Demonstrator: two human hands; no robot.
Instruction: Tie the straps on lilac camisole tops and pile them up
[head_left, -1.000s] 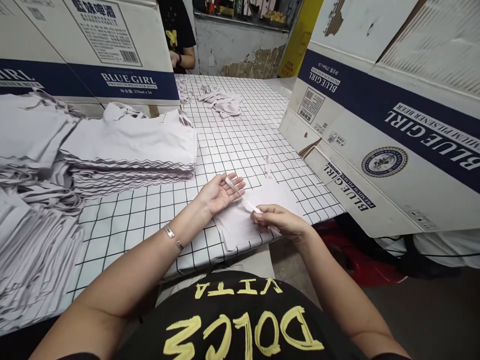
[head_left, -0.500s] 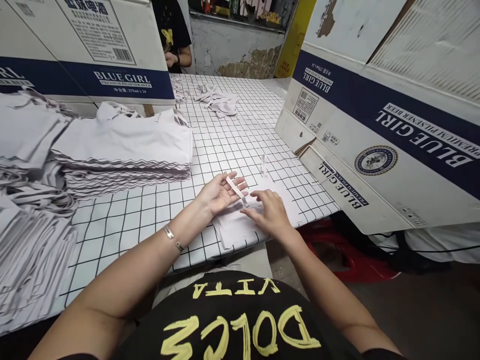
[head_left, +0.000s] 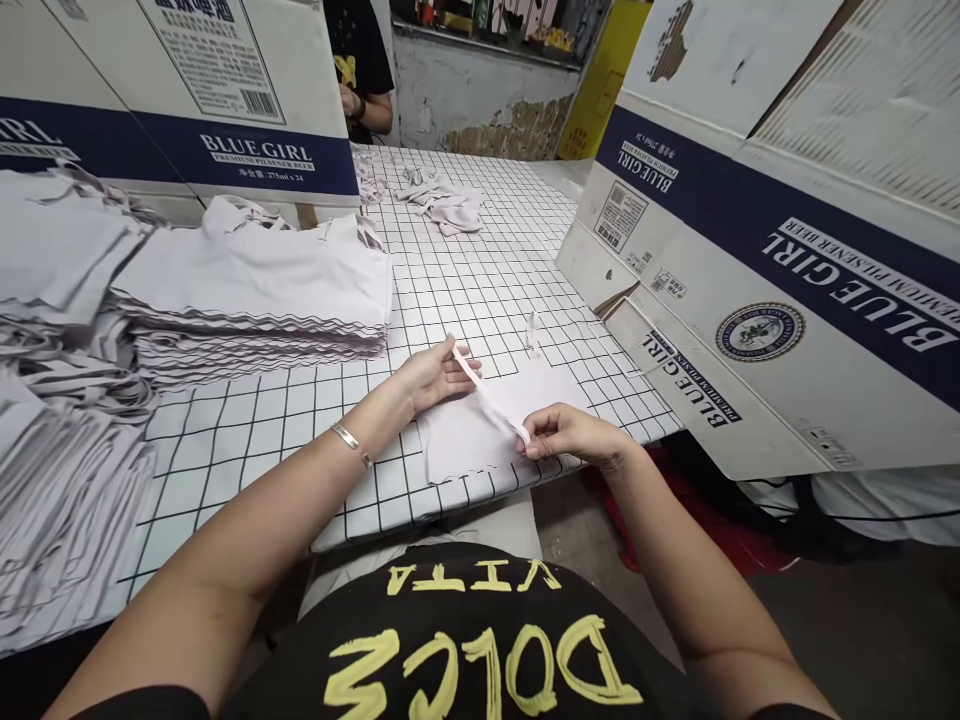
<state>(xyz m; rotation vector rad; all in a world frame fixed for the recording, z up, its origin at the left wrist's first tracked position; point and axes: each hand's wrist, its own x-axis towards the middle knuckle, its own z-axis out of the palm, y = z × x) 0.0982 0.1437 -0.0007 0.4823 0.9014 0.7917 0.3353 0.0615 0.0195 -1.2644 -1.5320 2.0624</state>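
Note:
A pale pinkish-white garment piece (head_left: 466,446) lies flat near the table's front edge, one strap stretching away at its far right. Its other strap (head_left: 491,402) is pulled taut on a slant between my hands. At the upper end, my left hand (head_left: 437,380) holds the strap under the thumb, palm turned up and fingers fairly straight. My right hand (head_left: 576,437) pinches the lower end between thumb and fingertips, just above the cloth. A neat stack of similar pieces (head_left: 262,265) stands to the left.
More garment piles (head_left: 60,500) fill the table's left side. One large beer carton (head_left: 255,160) stands behind the stack, another carton (head_left: 675,240) leans at the right. Loose cloth (head_left: 446,205) lies farther back on the checked tablecloth (head_left: 495,265). A person (head_left: 364,75) is beyond the left carton.
My right hand has moved right and nearer me, closing from a loose spread into a pinch on the strap. The strap is now stretched longer. My left hand has shifted slightly left.

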